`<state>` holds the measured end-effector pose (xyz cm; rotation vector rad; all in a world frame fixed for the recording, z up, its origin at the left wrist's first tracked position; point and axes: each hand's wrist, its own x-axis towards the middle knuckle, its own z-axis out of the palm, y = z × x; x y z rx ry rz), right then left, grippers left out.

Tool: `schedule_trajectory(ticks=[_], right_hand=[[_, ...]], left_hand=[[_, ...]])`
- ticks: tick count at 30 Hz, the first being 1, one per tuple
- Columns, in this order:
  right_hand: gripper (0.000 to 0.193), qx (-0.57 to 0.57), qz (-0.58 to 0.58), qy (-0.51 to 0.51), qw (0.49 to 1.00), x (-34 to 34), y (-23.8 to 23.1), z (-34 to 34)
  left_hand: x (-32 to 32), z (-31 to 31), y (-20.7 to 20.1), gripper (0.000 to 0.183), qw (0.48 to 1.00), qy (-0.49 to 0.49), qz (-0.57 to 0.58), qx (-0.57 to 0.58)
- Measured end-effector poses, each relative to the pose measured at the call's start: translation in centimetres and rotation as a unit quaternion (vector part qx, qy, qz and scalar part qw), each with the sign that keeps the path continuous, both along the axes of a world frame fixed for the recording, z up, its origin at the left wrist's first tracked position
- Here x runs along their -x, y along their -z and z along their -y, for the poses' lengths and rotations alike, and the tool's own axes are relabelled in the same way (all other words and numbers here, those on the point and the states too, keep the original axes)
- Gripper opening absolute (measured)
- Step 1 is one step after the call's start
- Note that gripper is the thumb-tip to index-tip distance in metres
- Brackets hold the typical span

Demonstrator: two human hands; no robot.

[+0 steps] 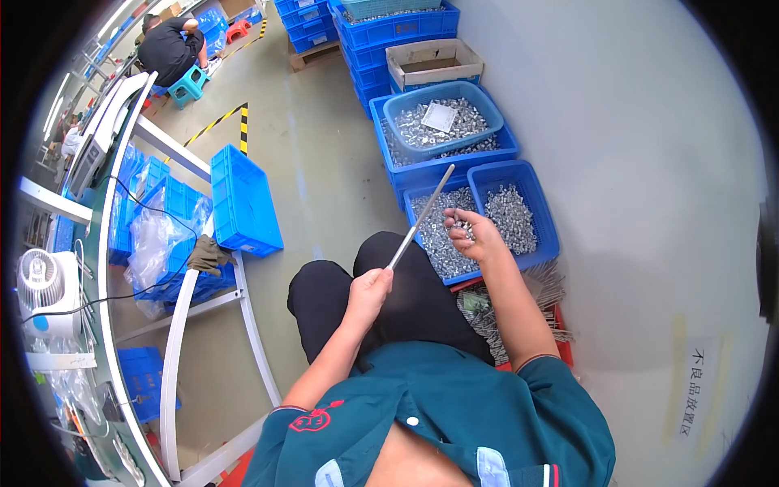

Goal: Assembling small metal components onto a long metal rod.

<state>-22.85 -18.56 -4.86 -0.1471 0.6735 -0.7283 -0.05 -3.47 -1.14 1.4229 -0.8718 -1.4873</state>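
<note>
My left hand (371,294) is closed round the lower end of a long, thin silver metal rod (422,217). The rod slants up and away to the right, its far end free in the air. My right hand (484,241), palm up with curled fingers, holds several small shiny metal fittings (463,228) beside the rod. Below that hand stands a blue bin (551,233). Loose silver fittings (442,243) fill its left part, and more fittings (510,217) lie in its right part. Their exact kind is too small to tell.
Metal rods (542,292) lie by my right thigh in a red tray (561,333). Beyond the bin is a light-blue basket (497,122) of fittings. White bench legs (174,365) and an empty blue crate (243,199) stand left; a wall (633,203) rises right. A person (168,53) sits far left.
</note>
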Motion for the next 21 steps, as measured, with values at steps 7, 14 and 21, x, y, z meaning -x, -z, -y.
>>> schedule_trajectory(ticks=[7, 14, 21], right_hand=[[0.027, 0.022, 0.089, 0.025, 0.995, -0.3, -0.9, -0.3], [0.031, -0.002, 0.143, 0.059, 0.988, -1.1, -2.9, 0.5], [0.032, 0.039, 0.121, 0.053, 0.99, -1.7, -3.6, 0.1]], left_hand=[[-1.3, -2.0, 0.7, 0.036, 0.995, 0.013, 0.101, 0.022], [-1.4, -3.0, 1.4, 0.037, 0.99, 0.042, 0.13, 0.024], [-1.5, -2.9, 1.4, 0.037, 0.992, 0.043, 0.116, 0.015]])
